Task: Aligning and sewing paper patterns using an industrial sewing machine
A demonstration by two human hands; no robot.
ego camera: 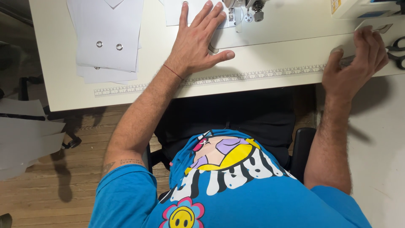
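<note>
Left hand (197,42) lies flat, fingers spread, on white fabric (198,10) just left of the sewing machine needle (238,17), top centre; right hand (356,63) half-open, empty, at table edge (253,80).

Two hands (195,44), one scissors (396,51)

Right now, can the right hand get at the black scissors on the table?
Probably yes. The right hand rests at the table's right edge, and the black scissors lie just beyond its fingertips, partly cut off by the picture. Nothing lies between them, so the way looks free.
</note>
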